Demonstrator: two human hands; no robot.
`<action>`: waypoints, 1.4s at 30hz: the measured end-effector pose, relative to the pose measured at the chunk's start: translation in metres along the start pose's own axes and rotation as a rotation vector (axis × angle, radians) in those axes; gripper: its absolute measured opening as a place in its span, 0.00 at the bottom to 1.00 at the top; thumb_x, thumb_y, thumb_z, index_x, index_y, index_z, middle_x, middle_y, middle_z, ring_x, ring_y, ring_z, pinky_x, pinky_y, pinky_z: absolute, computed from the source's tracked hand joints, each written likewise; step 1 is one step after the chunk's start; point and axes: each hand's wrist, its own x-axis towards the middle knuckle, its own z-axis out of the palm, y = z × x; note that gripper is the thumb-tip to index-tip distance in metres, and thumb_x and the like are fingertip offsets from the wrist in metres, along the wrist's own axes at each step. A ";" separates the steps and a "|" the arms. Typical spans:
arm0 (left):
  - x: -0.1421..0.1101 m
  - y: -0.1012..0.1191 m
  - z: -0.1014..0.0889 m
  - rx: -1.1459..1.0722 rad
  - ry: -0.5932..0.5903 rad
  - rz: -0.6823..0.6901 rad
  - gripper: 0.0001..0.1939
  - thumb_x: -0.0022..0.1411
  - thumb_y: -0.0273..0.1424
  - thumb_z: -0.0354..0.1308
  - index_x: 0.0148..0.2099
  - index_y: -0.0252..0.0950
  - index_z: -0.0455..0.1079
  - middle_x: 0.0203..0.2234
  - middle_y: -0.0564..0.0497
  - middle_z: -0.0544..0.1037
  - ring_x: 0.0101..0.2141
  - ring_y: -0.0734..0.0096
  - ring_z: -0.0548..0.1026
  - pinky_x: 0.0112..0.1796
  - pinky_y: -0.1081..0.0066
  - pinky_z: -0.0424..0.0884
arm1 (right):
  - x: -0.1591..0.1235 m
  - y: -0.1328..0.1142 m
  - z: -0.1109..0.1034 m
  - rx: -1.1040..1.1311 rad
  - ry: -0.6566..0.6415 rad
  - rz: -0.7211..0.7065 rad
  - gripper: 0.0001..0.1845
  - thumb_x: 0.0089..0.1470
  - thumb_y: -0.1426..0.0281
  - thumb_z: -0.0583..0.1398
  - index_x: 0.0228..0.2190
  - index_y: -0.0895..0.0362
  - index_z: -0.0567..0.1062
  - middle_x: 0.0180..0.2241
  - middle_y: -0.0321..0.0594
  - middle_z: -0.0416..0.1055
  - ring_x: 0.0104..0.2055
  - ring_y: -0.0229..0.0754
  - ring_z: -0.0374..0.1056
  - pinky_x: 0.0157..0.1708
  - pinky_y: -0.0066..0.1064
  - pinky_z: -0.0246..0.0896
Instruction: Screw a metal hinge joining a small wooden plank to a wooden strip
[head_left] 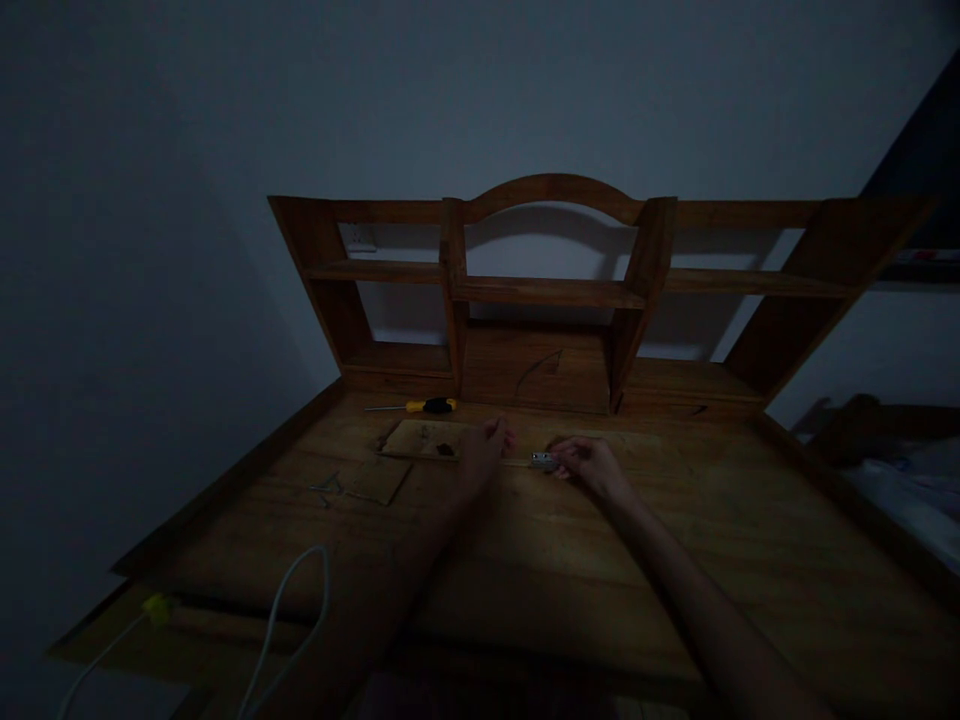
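Note:
My right hand (pixel 591 464) pinches a small silvery metal hinge (pixel 543 460) between thumb and fingertips, just above the wooden desk top. The hinge shows small holes and sits by the right end of a narrow wooden board (pixel 421 437). My left hand (pixel 484 450) is over that board, its fingers curled together; whatever they hold, if anything, is too small and dark to make out. A yellow-and-black screwdriver (pixel 431 405) lies behind the board. To the left are a small square wooden piece (pixel 381 482) and several loose screws (pixel 326 487).
A wooden shelf unit (pixel 547 292) stands along the back of the desk (pixel 660 570). A white cable (pixel 274 620) loops over the front left edge, near a yellow object (pixel 157 609). Pale bundled material (pixel 900 500) lies beyond the right edge. The room is dim.

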 end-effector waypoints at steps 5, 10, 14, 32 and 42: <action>-0.001 -0.002 0.004 0.174 -0.101 0.077 0.13 0.60 0.39 0.60 0.31 0.35 0.77 0.28 0.48 0.81 0.30 0.67 0.78 0.33 0.71 0.68 | 0.000 0.001 0.001 -0.015 0.022 -0.006 0.17 0.42 0.58 0.69 0.29 0.59 0.80 0.26 0.42 0.77 0.25 0.41 0.72 0.28 0.32 0.70; -0.004 -0.002 0.008 0.164 -0.148 0.099 0.11 0.58 0.39 0.64 0.32 0.35 0.77 0.28 0.48 0.81 0.31 0.67 0.78 0.34 0.70 0.69 | 0.001 0.002 0.002 0.005 0.054 0.027 0.14 0.41 0.61 0.68 0.29 0.58 0.80 0.27 0.42 0.78 0.26 0.41 0.73 0.29 0.32 0.71; -0.006 -0.002 0.006 0.183 -0.146 0.121 0.11 0.62 0.37 0.60 0.34 0.35 0.77 0.30 0.48 0.81 0.32 0.67 0.78 0.34 0.70 0.69 | 0.003 0.004 0.004 0.004 0.079 0.037 0.14 0.40 0.62 0.68 0.29 0.58 0.80 0.27 0.42 0.78 0.25 0.41 0.72 0.27 0.31 0.70; -0.013 0.007 -0.029 0.433 -0.087 0.313 0.11 0.67 0.35 0.55 0.42 0.37 0.77 0.38 0.48 0.81 0.38 0.66 0.77 0.42 0.69 0.71 | -0.005 0.006 0.009 -0.222 0.154 -0.080 0.14 0.46 0.60 0.66 0.30 0.58 0.80 0.26 0.42 0.77 0.20 0.39 0.69 0.19 0.28 0.62; -0.012 -0.018 -0.218 0.548 0.067 0.081 0.21 0.61 0.47 0.55 0.43 0.37 0.79 0.39 0.48 0.83 0.40 0.59 0.79 0.41 0.69 0.72 | -0.009 0.000 0.013 -0.286 0.182 -0.128 0.16 0.47 0.56 0.65 0.30 0.57 0.80 0.25 0.42 0.76 0.20 0.41 0.68 0.20 0.30 0.61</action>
